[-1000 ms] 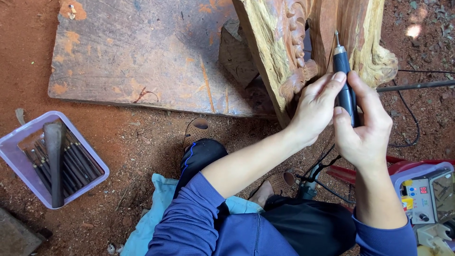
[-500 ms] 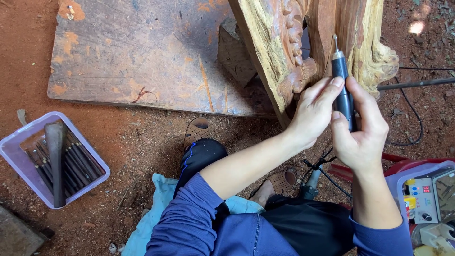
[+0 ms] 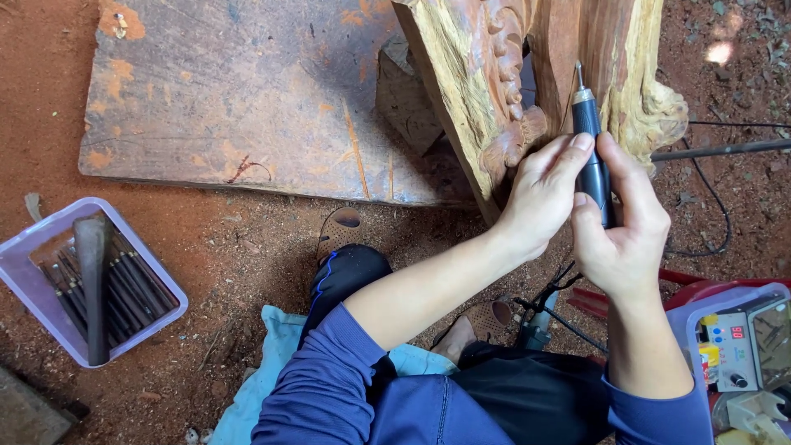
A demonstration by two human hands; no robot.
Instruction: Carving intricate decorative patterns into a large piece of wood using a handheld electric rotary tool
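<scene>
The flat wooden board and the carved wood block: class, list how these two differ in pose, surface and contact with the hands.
The flat wooden board lies flat on the red dirt; the carved wood block stands up on edge. The board is grey, weathered and plain with orange patches; the block is pale yellow-brown with carved relief. No hand touches the board; the left hand rests against the block. Both are wood.

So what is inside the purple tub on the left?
The purple tub holds dark metal carving tools and a mallet lying over them. Whatever lies beneath them is hidden.
</scene>
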